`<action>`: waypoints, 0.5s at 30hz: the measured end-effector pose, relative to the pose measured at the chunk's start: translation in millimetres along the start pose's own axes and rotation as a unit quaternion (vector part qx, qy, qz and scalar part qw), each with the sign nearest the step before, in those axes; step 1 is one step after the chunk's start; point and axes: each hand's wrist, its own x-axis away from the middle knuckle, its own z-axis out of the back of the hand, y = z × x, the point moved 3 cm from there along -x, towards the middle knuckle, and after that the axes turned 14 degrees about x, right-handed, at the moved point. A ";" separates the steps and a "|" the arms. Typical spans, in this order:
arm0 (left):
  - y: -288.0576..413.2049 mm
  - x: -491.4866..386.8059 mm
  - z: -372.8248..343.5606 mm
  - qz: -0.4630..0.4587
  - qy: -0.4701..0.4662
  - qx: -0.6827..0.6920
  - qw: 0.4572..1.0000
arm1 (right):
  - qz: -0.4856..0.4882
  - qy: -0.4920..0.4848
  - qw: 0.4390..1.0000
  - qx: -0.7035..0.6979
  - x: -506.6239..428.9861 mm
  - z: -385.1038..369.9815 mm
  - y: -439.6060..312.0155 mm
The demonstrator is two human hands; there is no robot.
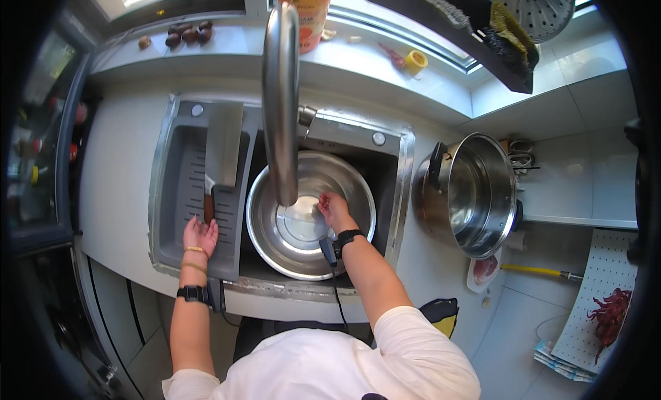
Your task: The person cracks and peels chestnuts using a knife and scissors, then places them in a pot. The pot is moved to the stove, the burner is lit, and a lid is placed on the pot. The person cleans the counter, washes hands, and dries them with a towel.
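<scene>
My left hand (201, 235) hangs palm up over the grey left sink basin (175, 193), fingers apart and holding nothing. Its fingertips are by the brown handle of a cleaver (223, 142). Whether they touch it, I cannot tell. The wide blade lies along the divider side, reaching the sink's back rim. Over a round stainless steel bowl (310, 266) is my right hand (334, 209), fingers loosely curled with nothing visible in them. The bowl sits in the right sink compartment (387, 209), under a curved metal faucet (281, 100) that hides part of its rim.
A deep steel pot (477, 193) stands right of the sink, with packaged meat (484, 271) near it. Chestnuts (189, 34), an orange-labelled bottle (311, 18) and a yellow cap (415, 63) line the sill. A dark rack (454, 28) juts in above. Dried red peppers (610, 317) lie far right.
</scene>
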 end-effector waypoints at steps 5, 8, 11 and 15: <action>-0.1 34.5 -7.0 -0.034 0.061 -0.021 0.997 | 0.012 0.051 0.999 -0.005 -27.6 5.5 9.4; -15.4 68.6 -28.5 -0.044 0.021 0.003 0.999 | 0.086 0.108 0.990 0.040 -54.0 16.4 22.9; -38.0 95.0 -62.0 -0.011 -0.052 0.010 0.999 | 0.127 0.094 0.986 0.055 -66.9 11.1 36.0; -82.7 101.5 -93.7 0.082 -0.178 -0.029 0.980 | -0.092 -0.247 0.950 -0.170 -23.6 -48.8 48.7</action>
